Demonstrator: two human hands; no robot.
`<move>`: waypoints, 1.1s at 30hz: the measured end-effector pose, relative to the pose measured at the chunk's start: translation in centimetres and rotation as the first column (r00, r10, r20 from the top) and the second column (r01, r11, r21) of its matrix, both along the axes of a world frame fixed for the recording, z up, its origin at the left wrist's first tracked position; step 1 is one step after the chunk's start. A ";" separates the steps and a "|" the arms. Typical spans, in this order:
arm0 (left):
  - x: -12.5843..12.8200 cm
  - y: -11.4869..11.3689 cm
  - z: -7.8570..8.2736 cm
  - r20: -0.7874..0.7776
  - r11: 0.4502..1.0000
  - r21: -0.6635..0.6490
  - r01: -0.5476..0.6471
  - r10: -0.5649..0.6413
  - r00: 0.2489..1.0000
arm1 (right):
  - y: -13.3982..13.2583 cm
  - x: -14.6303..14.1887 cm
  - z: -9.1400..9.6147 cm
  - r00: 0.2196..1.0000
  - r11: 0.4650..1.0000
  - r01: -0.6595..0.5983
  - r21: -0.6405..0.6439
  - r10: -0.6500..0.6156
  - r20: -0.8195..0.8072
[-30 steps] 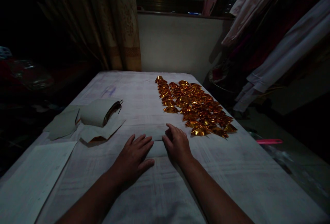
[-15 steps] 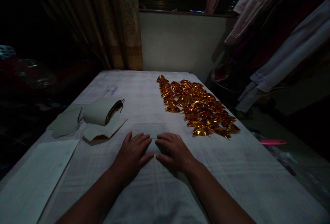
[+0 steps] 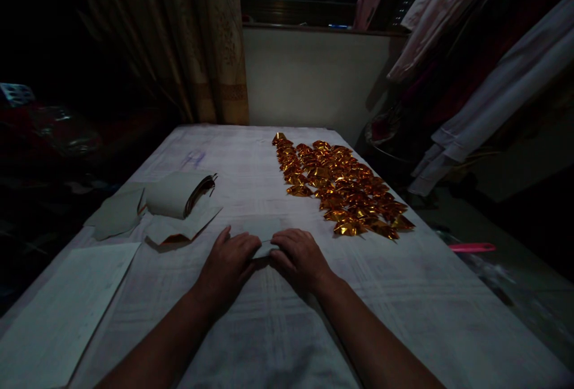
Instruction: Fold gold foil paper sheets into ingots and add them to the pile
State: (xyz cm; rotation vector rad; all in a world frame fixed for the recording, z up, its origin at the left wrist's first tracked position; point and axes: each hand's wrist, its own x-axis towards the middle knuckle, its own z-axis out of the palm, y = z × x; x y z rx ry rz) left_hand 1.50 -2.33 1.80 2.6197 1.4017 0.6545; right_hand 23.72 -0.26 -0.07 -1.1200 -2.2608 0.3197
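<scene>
A small pale sheet of paper (image 3: 266, 249) lies between my hands near the middle of the table, its near edge lifted and bent. My left hand (image 3: 229, 260) grips its left side, thumb tucked under the near edge and fingers on top. On the right side my right hand (image 3: 298, 257) pinches it the same way. Just beyond the fingers a flat, pale part of the paper (image 3: 262, 226) rests on the cloth. Many folded shiny gold foil pieces (image 3: 347, 189) lie in rows to the right.
A curved stack of pale paper sheets (image 3: 173, 193) and loose sheets lie on the left. A larger white sheet (image 3: 67, 305) covers the front left of the checked tablecloth (image 3: 287, 329). Beyond stand a curtain (image 3: 215, 48) and a wall; clothes (image 3: 488, 96) hang at right.
My thumbs have gone under the near edge of the paper, lifting and bending it upward. My fingers have curled in more tightly. The view has shifted slightly.
</scene>
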 end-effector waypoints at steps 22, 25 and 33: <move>-0.3 0.3 0.4 0.135 0.978 -0.189 -0.085 0.111 0.985 | 1.0 0.2 0.7 0.991 0.979 0.131 -0.158 -0.130 0.015; -0.3 0.5 -0.2 0.159 0.985 -0.121 -0.119 0.138 0.978 | 1.7 -0.1 0.9 0.977 0.965 0.203 -0.167 -0.188 0.103; 0.6 -0.5 0.0 -0.020 0.985 0.172 -0.015 0.018 1.000 | 1.8 -0.6 0.2 0.952 0.960 0.278 -0.030 -0.272 0.142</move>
